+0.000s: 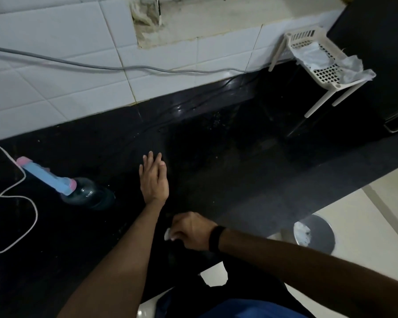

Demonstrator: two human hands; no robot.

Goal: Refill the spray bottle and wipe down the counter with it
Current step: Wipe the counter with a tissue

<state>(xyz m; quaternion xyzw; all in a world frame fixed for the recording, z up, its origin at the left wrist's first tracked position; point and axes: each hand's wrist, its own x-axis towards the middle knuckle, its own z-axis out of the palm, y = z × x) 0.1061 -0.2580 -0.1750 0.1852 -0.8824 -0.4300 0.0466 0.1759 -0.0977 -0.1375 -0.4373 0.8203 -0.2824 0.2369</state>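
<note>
The bottle [87, 193] stands at the left of the glossy black surface [216, 157], its clear rounded body seen from above. Its pale blue spray head [46, 176], pink at both ends, runs long toward the upper left, away from the hands. The left hand [154, 177] lies flat and open on the surface, fingers together, holding nothing. The right hand [191, 230], near the front edge, is curled tight around a small white wad [168, 234], likely a cloth. A white cord [14, 203] loops at far left. A white slotted plastic rack [317, 58] stands on thin legs by the tiled wall [55, 65].
</note>
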